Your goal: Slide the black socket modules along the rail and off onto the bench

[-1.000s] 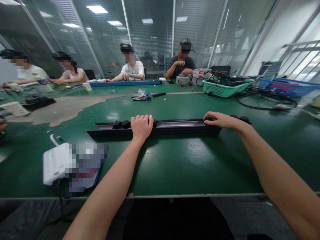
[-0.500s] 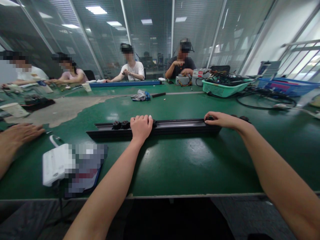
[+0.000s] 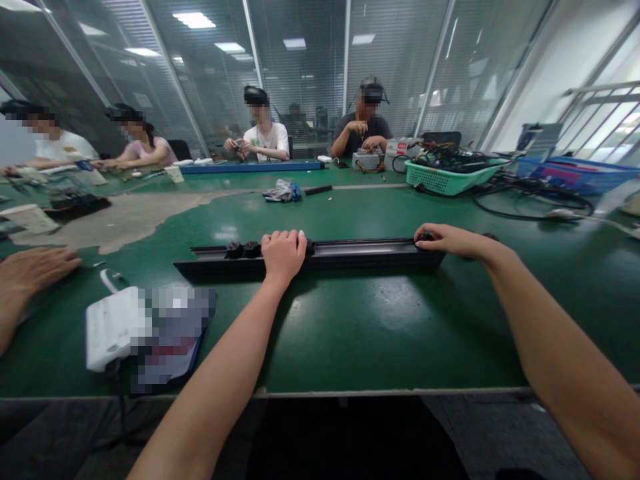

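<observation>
A long black channel-shaped rail [image 3: 360,262] lies across the green table in front of me. My left hand [image 3: 283,250] is closed over its middle-left part, fingers curled across the top. Small black knob-like pieces [image 3: 233,249] sit in the channel just left of that hand, and another dark bit shows at its right side. At the rail's right end, my right hand [image 3: 447,239] pinches a small dark round piece [image 3: 425,236], mostly covered by the fingers. Another dark piece [image 3: 490,237] is partly hidden behind my right wrist.
Another person's hand [image 3: 40,267] rests at the left, near a white box [image 3: 116,327] with a cable. Farther back are a crumpled grey-blue glove [image 3: 283,191], a dark bar [image 3: 319,190], a green basket of cables [image 3: 450,180] and a blue basket [image 3: 575,175]. Several people sit opposite.
My right hand has shifted slightly right at the rail's end; my left hand stays put. The neighbour's hand drew back a little left. A person opposite brought both hands together.
</observation>
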{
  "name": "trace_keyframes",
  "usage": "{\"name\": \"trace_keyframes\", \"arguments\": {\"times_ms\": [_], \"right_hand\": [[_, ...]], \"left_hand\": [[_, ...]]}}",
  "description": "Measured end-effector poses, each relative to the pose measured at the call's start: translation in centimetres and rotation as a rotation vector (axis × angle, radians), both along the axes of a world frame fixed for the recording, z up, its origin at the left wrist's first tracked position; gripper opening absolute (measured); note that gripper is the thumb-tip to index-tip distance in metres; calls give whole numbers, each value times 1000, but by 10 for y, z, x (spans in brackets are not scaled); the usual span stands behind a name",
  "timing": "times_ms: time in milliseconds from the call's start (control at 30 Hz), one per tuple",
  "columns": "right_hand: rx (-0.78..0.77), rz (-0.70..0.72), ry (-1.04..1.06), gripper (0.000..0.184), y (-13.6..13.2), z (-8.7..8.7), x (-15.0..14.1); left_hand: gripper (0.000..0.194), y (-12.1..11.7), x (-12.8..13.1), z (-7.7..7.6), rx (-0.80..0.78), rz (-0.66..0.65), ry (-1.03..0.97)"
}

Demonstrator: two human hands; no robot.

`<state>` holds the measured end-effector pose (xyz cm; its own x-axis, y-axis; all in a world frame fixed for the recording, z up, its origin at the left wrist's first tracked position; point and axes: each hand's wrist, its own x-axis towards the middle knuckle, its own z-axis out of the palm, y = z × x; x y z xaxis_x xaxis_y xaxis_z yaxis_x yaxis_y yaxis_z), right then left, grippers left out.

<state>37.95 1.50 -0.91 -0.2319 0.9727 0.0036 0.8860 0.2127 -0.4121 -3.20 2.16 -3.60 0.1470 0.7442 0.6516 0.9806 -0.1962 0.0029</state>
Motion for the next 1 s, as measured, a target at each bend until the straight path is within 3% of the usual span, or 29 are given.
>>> {"name": "trace_keyframes", "arguments": {"times_ms": [700, 1000], "right_hand": [[-13, -75, 24, 47, 3, -4, 37], [-67, -154, 36, 57, 4, -13, 61]], "left_hand": [[52, 2, -1, 0, -11, -5, -18], [54, 3, -1, -1, -36, -11, -58]]}}
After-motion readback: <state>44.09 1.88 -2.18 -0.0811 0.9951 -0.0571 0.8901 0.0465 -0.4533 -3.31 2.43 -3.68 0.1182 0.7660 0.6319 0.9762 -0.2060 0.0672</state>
